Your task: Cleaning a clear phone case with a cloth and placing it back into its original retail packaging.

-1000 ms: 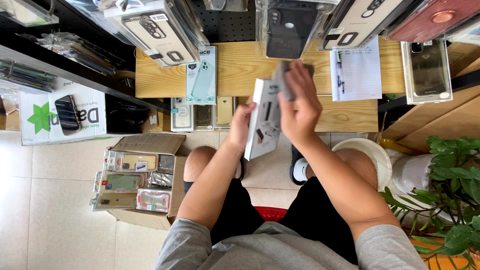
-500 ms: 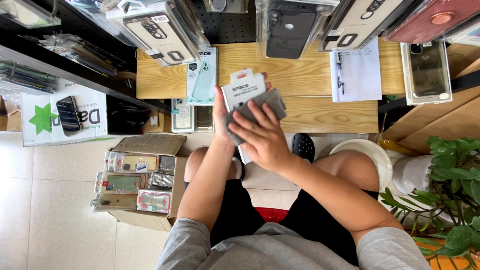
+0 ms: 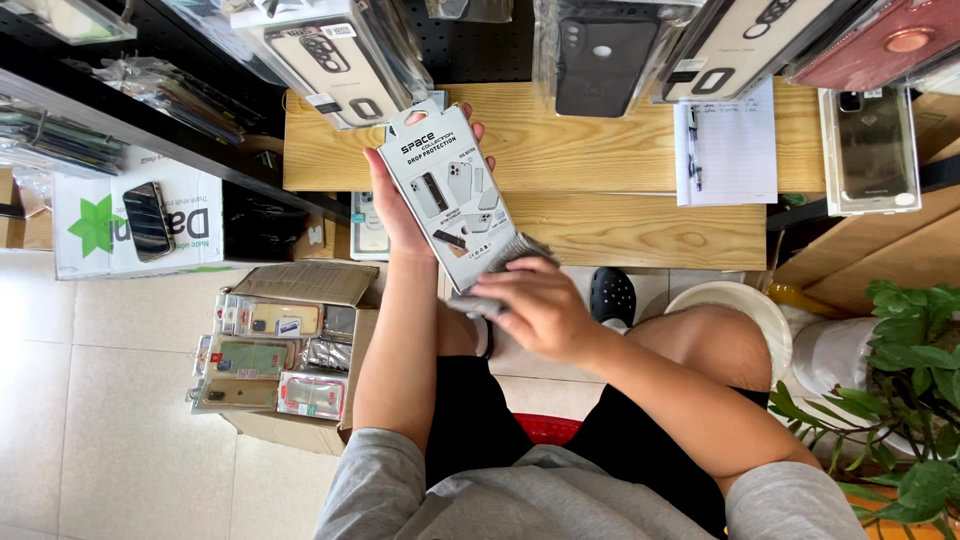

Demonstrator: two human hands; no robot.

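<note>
Well to the left of the grip, a cardboard box (image 3: 300,345) of packaged phone cases is sitting on the tiled floor. The left hand (image 3: 400,200) is clamping a light grey phone-case package (image 3: 450,195) from behind, fingers curling around its edges and holding it upright and slightly tilted. Just below that grip, the right hand (image 3: 535,310) is pressing a grey cloth (image 3: 505,265) against the package's lower end, fingers closed over it. Behind the package, a wooden shelf (image 3: 620,200) is carrying a notepad (image 3: 730,150).

A wooden bench (image 3: 620,160) carries a paper notepad (image 3: 735,150); the tiled floor (image 3: 130,400) bears a cardboard box (image 3: 300,285).
</note>
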